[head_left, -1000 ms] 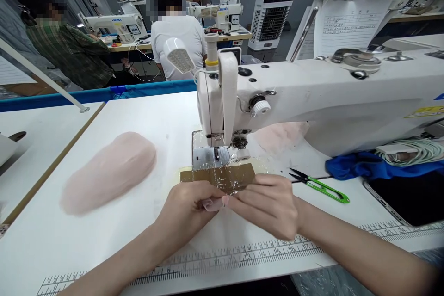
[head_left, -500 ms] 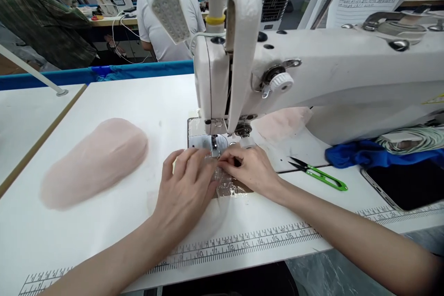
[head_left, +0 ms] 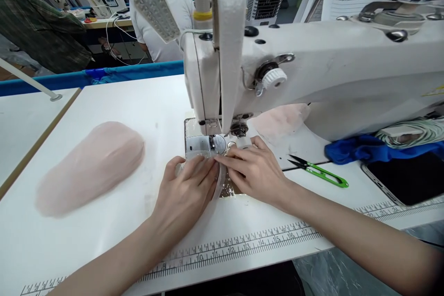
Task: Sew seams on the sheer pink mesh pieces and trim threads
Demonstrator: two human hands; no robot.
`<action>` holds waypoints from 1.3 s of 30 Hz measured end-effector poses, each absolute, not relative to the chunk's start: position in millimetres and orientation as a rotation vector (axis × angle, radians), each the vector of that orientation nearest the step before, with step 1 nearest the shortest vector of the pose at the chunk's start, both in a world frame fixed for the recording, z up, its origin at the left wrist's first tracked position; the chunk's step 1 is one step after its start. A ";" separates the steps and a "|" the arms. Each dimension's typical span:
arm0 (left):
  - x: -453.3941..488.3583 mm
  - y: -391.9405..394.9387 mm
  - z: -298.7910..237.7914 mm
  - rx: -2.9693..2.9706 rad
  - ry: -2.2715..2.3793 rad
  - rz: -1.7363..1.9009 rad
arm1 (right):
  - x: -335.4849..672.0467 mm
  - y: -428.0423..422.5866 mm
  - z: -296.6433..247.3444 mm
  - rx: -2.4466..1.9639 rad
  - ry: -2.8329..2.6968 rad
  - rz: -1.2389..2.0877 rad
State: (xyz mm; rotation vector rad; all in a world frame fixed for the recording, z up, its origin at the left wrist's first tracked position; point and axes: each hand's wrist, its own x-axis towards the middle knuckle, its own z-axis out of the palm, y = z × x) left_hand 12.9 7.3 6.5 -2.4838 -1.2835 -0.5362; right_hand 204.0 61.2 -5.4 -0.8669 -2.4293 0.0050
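Just in front of the presser foot (head_left: 212, 144) of a white sewing machine (head_left: 312, 55), my two hands meet over a piece of sheer whitish fabric (head_left: 219, 184). My left hand (head_left: 189, 187) rests on it palm down, fingers bent and close together, holding the cloth against the machine bed. From the other side, my right hand (head_left: 258, 173) reaches in with its index finger and thumb at the fabric's edge, by the left fingertips. Most of the fabric is hidden beneath my left hand.
Pale pink sheer pieces (head_left: 92, 169) lie on the left of the table, and another pink piece (head_left: 280, 119) sits behind the needle area. Green thread snips (head_left: 324, 175), a blue cloth (head_left: 364, 149) and a phone (head_left: 409, 178) are at right. Two people are beyond the table.
My right hand has gone from a tight pinch to straighter fingers at the fabric edge. My left hand has shifted slightly, and a fabric fold now shows beside it. The view has moved slightly.
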 end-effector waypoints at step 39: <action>10.8 18.0 -7.7 -2.550 -1.424 -0.438 | 205.4 62.6 -6.9 -0.918 -2.542 -0.202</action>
